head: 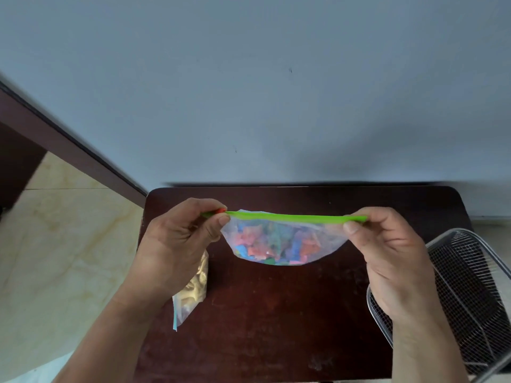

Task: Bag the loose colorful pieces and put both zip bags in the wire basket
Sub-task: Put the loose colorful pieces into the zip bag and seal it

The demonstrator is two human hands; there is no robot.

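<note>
A clear zip bag with a green seal strip [279, 239] hangs in the air above the dark wooden table [262, 313], filled with colorful pieces in red, blue and green. My left hand [177, 241] pinches the strip's left end and my right hand [398, 252] pinches its right end, stretching the strip straight. A second zip bag holding pale yellow pieces [193, 288] lies on the table's left side, partly hidden under my left wrist. The wire basket [467, 294] stands at the table's right edge, behind my right forearm.
The table stands against a pale blue-grey wall [249, 92]. Beige tiled floor [55, 244] lies to the left, with a dark skirting board [69, 145] running diagonally along the wall.
</note>
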